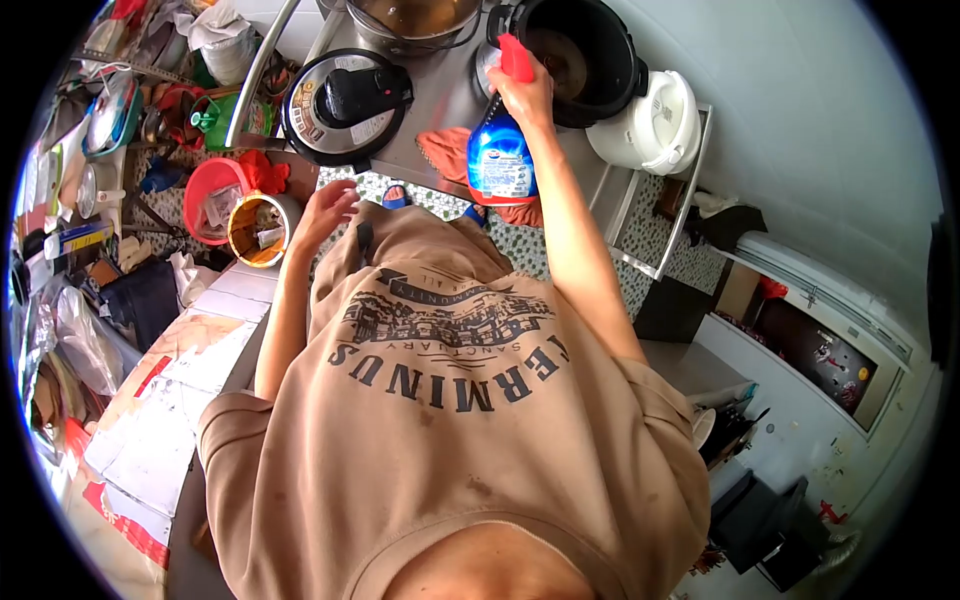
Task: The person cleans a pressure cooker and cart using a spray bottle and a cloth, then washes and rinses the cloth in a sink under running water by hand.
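My right hand (525, 95) is wrapped round the neck of a blue spray bottle (503, 160) with a red trigger head and a white label. The bottle hangs at the front edge of the metal table (435, 110), in front of an orange cloth (445, 155). Just beyond my right hand stands a black cooker pot (600, 50), open at the top. My left hand (325, 212) holds nothing, its fingers loosely apart, below a round pressure cooker lid (350, 105) with a black handle. A steel pot (410, 25) with brownish liquid sits at the back.
A white lidded bucket (655, 125) stands right of the cooker pot. Left of me are a red basin (208, 190), a bin (262, 228) with litter in it and crowded shelves. White cardboard (170, 400) lies lower left. A white cabinet (810, 330) stands at the right.
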### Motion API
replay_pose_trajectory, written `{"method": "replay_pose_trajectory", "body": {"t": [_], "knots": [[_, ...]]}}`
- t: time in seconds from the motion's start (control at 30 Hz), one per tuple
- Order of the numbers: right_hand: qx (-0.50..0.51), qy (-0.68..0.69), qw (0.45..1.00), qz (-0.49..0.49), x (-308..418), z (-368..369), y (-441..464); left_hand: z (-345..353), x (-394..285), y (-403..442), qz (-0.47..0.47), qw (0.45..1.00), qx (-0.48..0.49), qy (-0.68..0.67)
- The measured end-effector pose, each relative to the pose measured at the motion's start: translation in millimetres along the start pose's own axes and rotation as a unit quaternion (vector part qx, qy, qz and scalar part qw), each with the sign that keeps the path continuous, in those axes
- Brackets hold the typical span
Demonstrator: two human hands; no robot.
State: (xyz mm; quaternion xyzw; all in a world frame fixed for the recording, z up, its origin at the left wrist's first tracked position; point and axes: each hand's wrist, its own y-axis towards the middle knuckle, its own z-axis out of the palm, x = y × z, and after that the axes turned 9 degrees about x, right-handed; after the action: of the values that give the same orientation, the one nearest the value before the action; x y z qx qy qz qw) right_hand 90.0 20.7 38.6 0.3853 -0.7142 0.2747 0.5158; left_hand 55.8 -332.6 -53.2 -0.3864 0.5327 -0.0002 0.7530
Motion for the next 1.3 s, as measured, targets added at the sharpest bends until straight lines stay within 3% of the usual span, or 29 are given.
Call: {"method": "replay_pose_trajectory", "body": {"t": [0.1,0.17,0.2,0.27,0.33,0.4,0.47,0.6,0.8,0.87,0.9,0.97,1.03,1.17,1.23,1.3], "knots": [[0.023,-0.016,0.999,0.021,-6.8,-3.4,-10.9,15.8,-27.6,29.4,0.031,0.999,0.036,0.026],[0.019,-0.022,1.0,0.001,-14.7,-7.1,-18.8,22.8,-44.7,56.7,0.075,0.986,0.118,0.088],[0.017,-0.027,0.999,-0.02,-16.6,-9.3,-24.3,27.1,-56.8,68.8,0.094,0.984,0.119,0.092],[0.006,0.005,1.0,0.018,-12.9,-16.5,-38.8,29.8,-82.3,98.5,0.103,0.978,0.121,0.134],[-0.008,0.018,0.997,0.072,-25.9,-26.7,-53.8,34.4,-114.3,112.7,0.169,0.972,0.114,0.119],[-0.02,0.023,0.996,0.086,-41.6,-41.1,-68.6,42.1,-140.3,119.4,0.164,0.977,0.097,0.097],[-0.04,-0.002,0.999,-0.004,-50.0,-53.8,-81.8,49.5,-153.0,121.3,0.167,0.975,0.095,0.114],[-0.057,0.074,0.994,0.062,-58.3,-70.5,-95.5,67.1,-133.9,124.4,0.157,0.974,0.131,0.098],[-0.063,0.177,0.981,0.053,-72.3,-102.3,-106.6,115.8,-117.0,107.5,0.157,0.965,0.128,0.164],[-0.068,0.241,0.967,0.048,-69.9,-118.4,-106.9,141.9,-133.9,108.1,0.267,0.922,0.045,0.278],[-0.065,0.246,0.966,0.044,-75.7,-125.1,-106.1,156.6,-149.8,107.9,0.266,0.921,0.045,0.282],[-0.071,0.253,0.963,0.049,-72.6,-135.1,-104.0,185.3,-191.9,112.5,0.354,0.856,-0.042,0.375],[-0.087,0.273,0.956,0.058,-72.7,-143.8,-103.1,210.0,-220.3,137.0,0.491,0.765,-0.068,0.411],[-0.062,0.26,0.962,0.057,-83.0,-161.1,-99.5,251.2,-242.6,188.9,0.426,0.73,-0.03,0.533],[-0.061,0.287,0.955,0.04,-78.9,-164.5,-100.2,266.3,-244.1,203.6,0.217,0.707,0.06,0.671],[-0.05,0.303,0.951,0.016,-72.3,-168.4,-102.4,263.8,-234.6,206.9,0.247,0.69,0.06,0.678]]}}
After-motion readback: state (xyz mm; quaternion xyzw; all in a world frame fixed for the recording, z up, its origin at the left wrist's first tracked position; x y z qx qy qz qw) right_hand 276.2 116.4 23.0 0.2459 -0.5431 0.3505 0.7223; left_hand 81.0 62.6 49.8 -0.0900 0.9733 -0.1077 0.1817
